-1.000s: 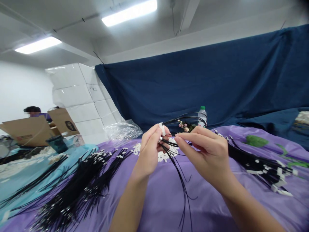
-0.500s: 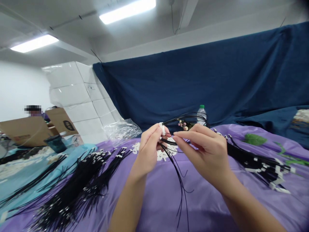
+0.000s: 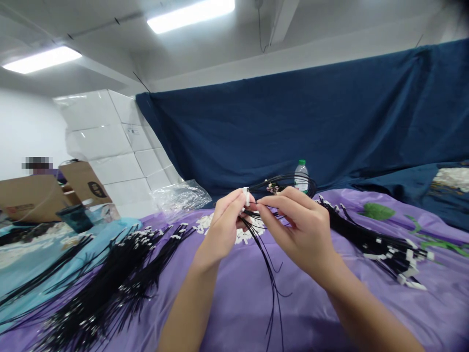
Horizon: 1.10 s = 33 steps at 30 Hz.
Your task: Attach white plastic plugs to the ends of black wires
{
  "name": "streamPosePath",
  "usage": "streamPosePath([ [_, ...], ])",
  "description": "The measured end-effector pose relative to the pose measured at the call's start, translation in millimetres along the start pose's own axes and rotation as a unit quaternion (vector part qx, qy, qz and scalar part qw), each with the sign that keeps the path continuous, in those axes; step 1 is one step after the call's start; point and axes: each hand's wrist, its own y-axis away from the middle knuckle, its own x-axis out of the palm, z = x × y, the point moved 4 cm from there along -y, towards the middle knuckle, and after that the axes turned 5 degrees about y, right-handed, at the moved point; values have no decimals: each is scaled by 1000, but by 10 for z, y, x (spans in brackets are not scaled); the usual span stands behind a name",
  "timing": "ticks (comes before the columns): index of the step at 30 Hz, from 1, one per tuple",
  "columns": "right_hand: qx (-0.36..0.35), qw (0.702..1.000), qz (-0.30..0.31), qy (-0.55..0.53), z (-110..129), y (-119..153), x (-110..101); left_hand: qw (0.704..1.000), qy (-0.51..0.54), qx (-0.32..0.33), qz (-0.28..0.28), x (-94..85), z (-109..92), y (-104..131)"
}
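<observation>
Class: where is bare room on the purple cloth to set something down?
Free: purple cloth either side of the dangling wires, between the forearms; also between right forearm and right cables. Crowded: left cable heap, central white pieces.

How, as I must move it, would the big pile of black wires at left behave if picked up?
The pile of black wires would probably sag and bend: similar held wires below the left hand droop. It may tangle, as its near ends splay and cross. Its white connectors could catch, since they crowd together.

white plug (image 3: 245, 196) near upright, midair; black wires (image 3: 254, 214) loop right, ends droop; can't tell if fully seated.
</observation>
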Motion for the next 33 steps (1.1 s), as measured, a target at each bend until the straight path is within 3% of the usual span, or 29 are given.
streamPosePath([
  [22,23,1000,5,7,-53,4,53,999,53,-3,3,67,37,-59],
  [28,54,997,29,-55,-146,-70,-25,993,94,-1,-72,-9,-9,-82],
  [33,86,991,19,-105,-294,-89,-133,982,159,-29,-95,-67,-19,-121],
])
